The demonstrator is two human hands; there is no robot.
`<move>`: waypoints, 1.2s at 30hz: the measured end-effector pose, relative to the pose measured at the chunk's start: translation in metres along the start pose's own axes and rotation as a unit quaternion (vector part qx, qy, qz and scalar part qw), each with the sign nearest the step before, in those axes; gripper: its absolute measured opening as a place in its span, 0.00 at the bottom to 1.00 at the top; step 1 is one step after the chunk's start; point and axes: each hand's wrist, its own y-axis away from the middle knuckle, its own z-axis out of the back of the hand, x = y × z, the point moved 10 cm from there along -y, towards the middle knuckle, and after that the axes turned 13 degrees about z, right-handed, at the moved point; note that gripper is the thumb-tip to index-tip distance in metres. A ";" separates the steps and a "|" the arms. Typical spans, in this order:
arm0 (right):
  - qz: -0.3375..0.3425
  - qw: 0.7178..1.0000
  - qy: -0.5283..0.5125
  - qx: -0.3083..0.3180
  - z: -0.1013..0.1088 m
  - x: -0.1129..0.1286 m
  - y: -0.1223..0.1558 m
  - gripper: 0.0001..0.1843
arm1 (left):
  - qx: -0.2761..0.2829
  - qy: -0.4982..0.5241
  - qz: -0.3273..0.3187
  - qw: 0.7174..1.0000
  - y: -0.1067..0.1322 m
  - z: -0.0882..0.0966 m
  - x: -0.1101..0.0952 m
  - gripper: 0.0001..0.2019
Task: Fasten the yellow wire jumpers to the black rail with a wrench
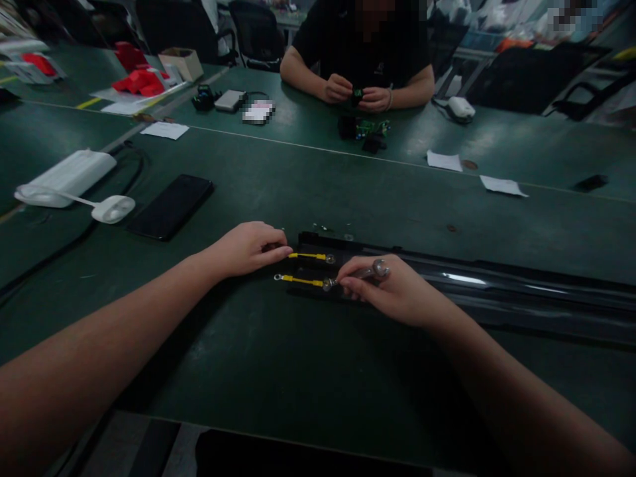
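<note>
My right hand (392, 288) is closed around a metal wrench (380, 267). One open jaw of it sticks out above the hand, and the other end meets a nut (327, 284) at the right end of the lower yellow wire (303, 281). That wire's left end carries a bare ring terminal (278, 277). My left hand (256, 248) pinches the left end of the upper yellow wire (308, 256), whose other end is fastened at a second nut (330, 259). Both wires lie at the left end of a long, glossy black panel (462, 279) on the table.
A black phone (171, 207), a white power adapter (69, 175) and a white plug (113, 209) lie to the left. Across the green table (278, 179) a person's hands (355, 93) hold a small dark part above circuit boards (365, 129). Paper slips (444, 160) lie along the seam.
</note>
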 end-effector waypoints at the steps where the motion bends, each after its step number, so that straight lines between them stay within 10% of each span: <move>1: -0.005 1.000 -0.004 0.002 -0.001 -0.001 0.000 0.09 | 0.000 0.000 0.003 1.000 0.000 0.000 0.000 0.19; 36: 0.028 0.998 0.049 -0.003 0.003 0.006 0.002 0.11 | 0.070 0.020 -0.013 0.997 0.008 -0.002 0.007 0.12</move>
